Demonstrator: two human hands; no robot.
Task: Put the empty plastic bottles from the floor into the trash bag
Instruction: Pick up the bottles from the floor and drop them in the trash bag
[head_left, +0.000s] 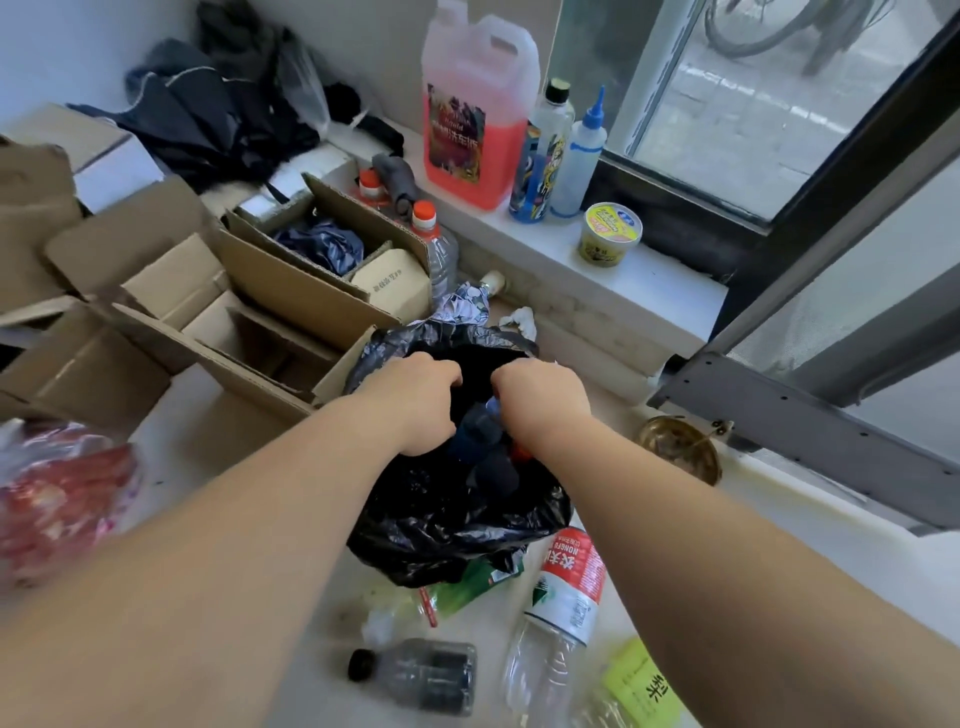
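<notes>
- Far left edge: a red plastic bag (62, 499) lies on the floor, apart from the work and not part of it.
- Upper left to centre: open cardboard boxes (218, 312) stand beside the bag's far-left side; two orange-capped bottles (431, 234) stand upright against them.
- Centre left: the left hand (415, 410) reaches forward with the forearm extended from the lower left; its fingers are curled over the rim of the black trash bag (447, 519), pinching the film.
- Centre: the bag sits on the floor with its mouth facing up; bottles, one with a red cap, show inside between the two hands.
- Centre right: the right hand (540, 410) mirrors the left, knuckles up, fingers hooked into the opposite side of the rim and closed on the plastic.
- Judged step: spreading the mouth. Done well, both hands draw the rim outward and keep it low and wide, so that one hand can hold it open while the other fetches a bottle.
- Lower centre: a small clear bottle with a black cap (421, 675) lies on its side, near the bag; a green-labelled bottle (467, 587) is partly tucked under the bag's near edge.
- Lower right: a large clear bottle with a red and white label (561, 613) lies on the floor just beside the bag, with a yellow-labelled bottle (639, 686) at the frame's bottom edge.
</notes>
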